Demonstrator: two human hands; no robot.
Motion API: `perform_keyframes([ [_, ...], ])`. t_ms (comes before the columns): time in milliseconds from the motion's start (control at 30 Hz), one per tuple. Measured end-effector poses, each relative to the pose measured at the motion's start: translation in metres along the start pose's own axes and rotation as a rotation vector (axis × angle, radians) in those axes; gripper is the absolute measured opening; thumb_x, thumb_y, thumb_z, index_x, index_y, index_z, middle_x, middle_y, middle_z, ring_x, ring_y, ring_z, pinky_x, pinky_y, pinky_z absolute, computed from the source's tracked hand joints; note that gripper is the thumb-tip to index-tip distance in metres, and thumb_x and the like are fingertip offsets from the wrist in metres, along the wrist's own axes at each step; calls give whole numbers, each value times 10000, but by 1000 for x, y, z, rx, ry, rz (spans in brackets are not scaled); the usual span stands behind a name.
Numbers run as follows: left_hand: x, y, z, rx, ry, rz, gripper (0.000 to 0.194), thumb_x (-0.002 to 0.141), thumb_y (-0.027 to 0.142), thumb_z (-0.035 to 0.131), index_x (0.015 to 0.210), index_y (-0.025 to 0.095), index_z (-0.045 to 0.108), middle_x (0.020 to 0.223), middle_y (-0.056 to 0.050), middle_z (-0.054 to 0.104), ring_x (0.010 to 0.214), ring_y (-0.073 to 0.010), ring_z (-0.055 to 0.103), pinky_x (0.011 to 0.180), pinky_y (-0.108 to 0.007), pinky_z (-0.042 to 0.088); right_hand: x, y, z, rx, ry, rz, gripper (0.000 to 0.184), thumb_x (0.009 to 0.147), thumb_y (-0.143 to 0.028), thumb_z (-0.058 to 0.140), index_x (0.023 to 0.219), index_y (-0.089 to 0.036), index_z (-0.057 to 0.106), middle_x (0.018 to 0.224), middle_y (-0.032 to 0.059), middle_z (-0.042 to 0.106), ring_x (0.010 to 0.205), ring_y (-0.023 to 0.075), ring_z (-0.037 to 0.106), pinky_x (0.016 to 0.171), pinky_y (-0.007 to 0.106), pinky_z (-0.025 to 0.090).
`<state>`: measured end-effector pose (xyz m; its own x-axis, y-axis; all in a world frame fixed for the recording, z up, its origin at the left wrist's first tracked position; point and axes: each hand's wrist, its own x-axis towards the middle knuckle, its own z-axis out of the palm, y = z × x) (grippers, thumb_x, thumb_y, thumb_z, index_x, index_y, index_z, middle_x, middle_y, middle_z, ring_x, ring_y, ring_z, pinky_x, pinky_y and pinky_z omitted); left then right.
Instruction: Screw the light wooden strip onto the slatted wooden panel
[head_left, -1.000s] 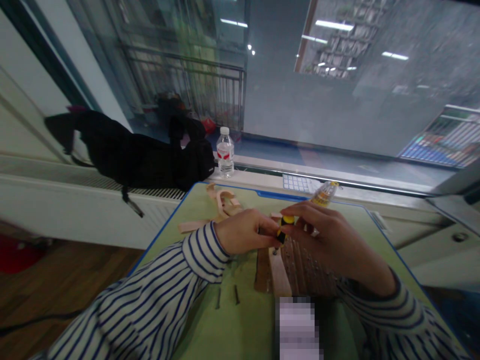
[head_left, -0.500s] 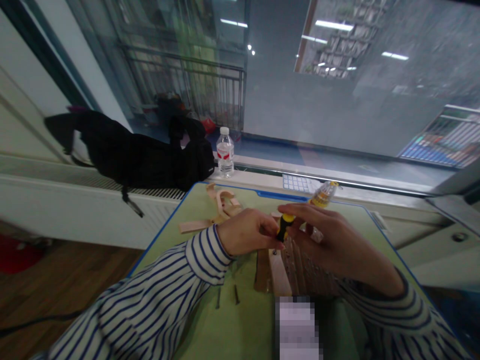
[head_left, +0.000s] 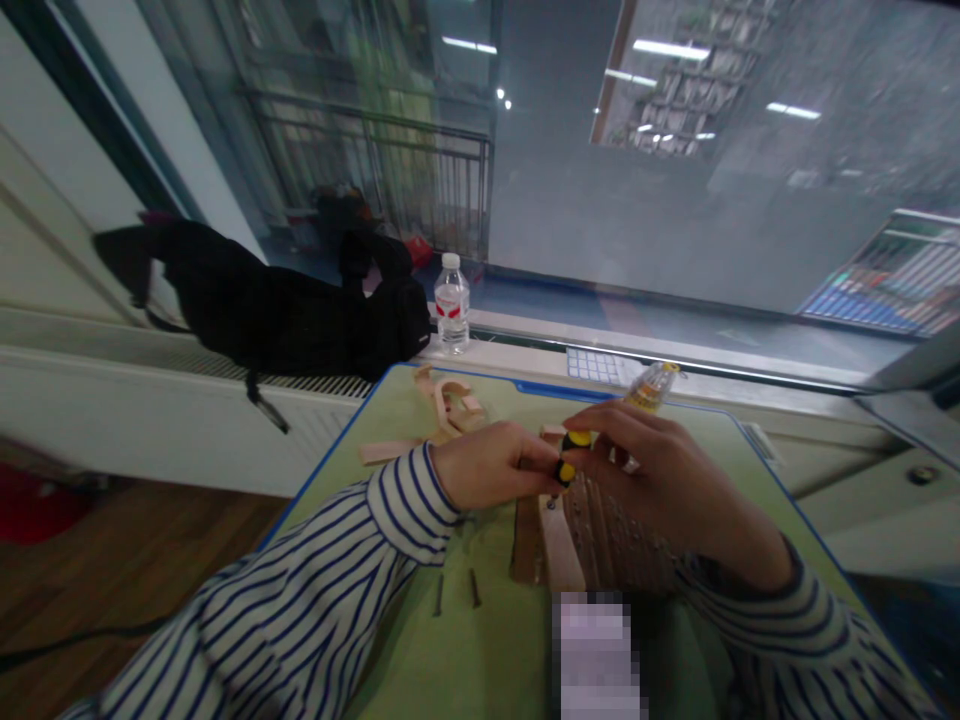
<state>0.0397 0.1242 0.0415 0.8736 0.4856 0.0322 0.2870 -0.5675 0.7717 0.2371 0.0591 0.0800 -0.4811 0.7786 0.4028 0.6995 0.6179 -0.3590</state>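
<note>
Screwdriver (head_left: 577,439) slanted just right of the frame's centre, its long axis running from upper right to lower left, its lower end toward the screw head (head_left: 552,504) in a pale wooden strip (head_left: 559,550). Two loose screws (head_left: 474,588) lay at lower centre. The strip rested on a brown ridged board (head_left: 528,545). The left hand (head_left: 491,465) pinched the lower handle, fingers nearly closed; the right hand (head_left: 652,465) held the top between thumb and fingertips, other fingers curled. Pale wooden pieces (head_left: 450,408) sat beyond the left hand. Behind the right hand, a clear container (head_left: 654,387) held something yellowish, unclear. Farther off, at upper centre, a water bottle (head_left: 451,308) stood upright with clear liquid.
</note>
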Motion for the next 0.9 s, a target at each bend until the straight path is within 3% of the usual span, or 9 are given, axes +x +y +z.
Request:
perform_keyframes([
  [200,2,0,4,-12,104,-72,250,772,386,672,809,139,688,662,38,574,635,-103,505,595,-207,349,0,1,1,8,8,-5,173,913,-278,538,1058,-198,588,947,8,649,685,84,570,629,227,451],
  [333,3,-2,6,-4,121,-86,254,772,394,670,776,140,687,654,32,601,626,-106,527,601,-213,361,0,-3,-1,25,0,-7,220,905,-263,543,1112,-195,573,987,13,655,682,74,579,629,212,461],
  [433,4,-3,5,-20,112,-70,247,777,374,667,723,132,671,634,37,592,619,-101,530,585,-203,353,-1,-4,-3,64,-20,-21,297,897,-199,532,1193,-202,541,1067,19,662,793,80,619,718,206,475],
  [567,3,-4,3,-15,90,-40,205,786,325,661,728,130,685,624,41,583,628,-100,535,589,-197,355,-1,-3,-3,112,-37,-38,274,906,-148,491,1161,-214,568,1118,19,666,969,100,616,844,222,458],
  [767,4,-4,3,-38,21,18,150,840,211,593,905,145,711,749,26,648,728,-114,574,688,-199,405,0,-1,1,54,-11,10,202,913,-252,535,1100,-203,590,1004,14,670,723,81,602,643,203,464],
  [900,5,-5,3,-75,-13,74,182,848,164,571,977,163,699,871,13,682,842,-130,601,781,-209,420,0,-2,2,30,0,13,194,910,-283,543,1074,-192,590,933,9,650,649,72,581,602,208,451],
])
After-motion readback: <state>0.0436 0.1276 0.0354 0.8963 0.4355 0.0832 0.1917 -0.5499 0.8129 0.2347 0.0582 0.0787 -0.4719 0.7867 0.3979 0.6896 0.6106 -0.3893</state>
